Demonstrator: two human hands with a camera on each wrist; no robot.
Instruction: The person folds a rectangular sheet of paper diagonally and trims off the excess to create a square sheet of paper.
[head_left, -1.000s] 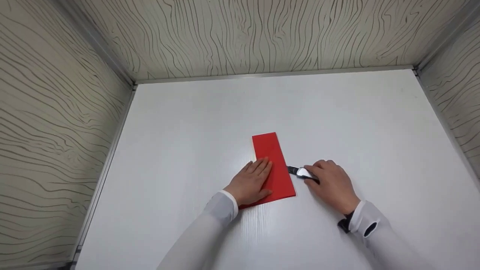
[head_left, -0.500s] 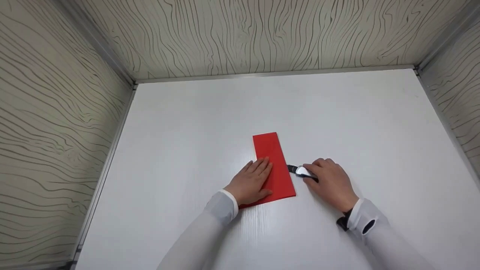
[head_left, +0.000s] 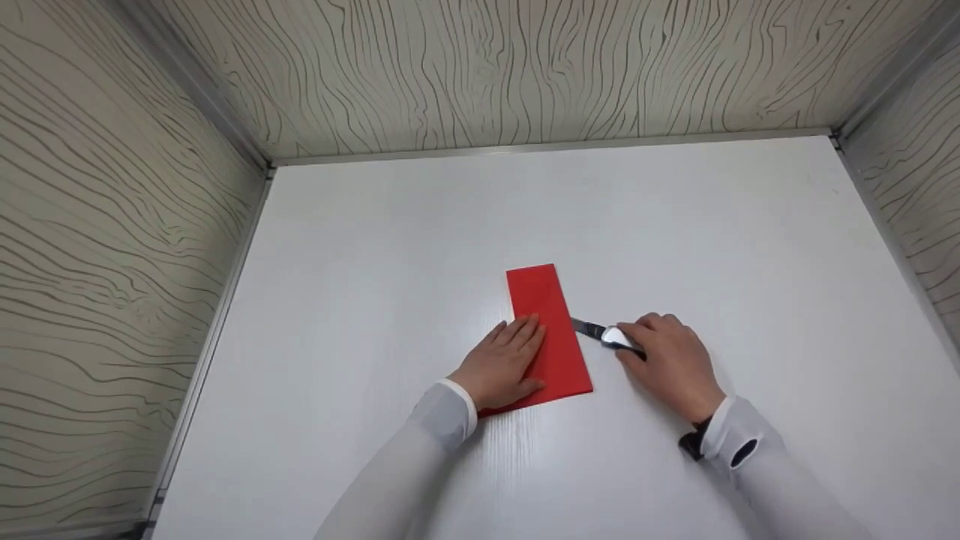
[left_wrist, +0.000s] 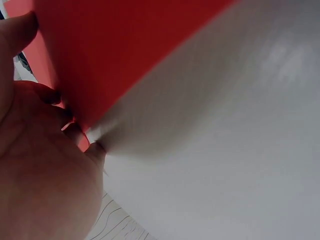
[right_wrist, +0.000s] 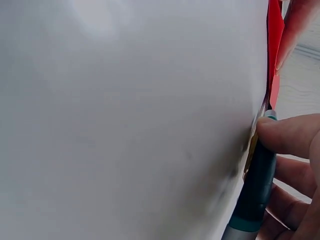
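In the head view a folded sheet of red paper (head_left: 551, 322) lies on the white table. My left hand (head_left: 501, 364) rests flat on it, fingers straight and thumb spread along the paper. In the left wrist view the left hand (left_wrist: 45, 160) stands beside a red flap that overhangs the table. Right of the paper, my right hand (head_left: 670, 364) grips a knife (head_left: 616, 337), its thin blade reaching to the paper's right edge, the tip hidden. The right wrist view has the dark green knife handle (right_wrist: 257, 185) low over the table, between thumb and curled fingers.
The white table (head_left: 375, 247) is bounded by wood-patterned panels (head_left: 480, 75) at the back and sides, with metal rails along its edges. A black band (head_left: 694, 442) sits on the right wrist.
My right hand has moved slightly right and away from me with the knife, and more of the blade shows outside the paper. The left hand has stayed in place.
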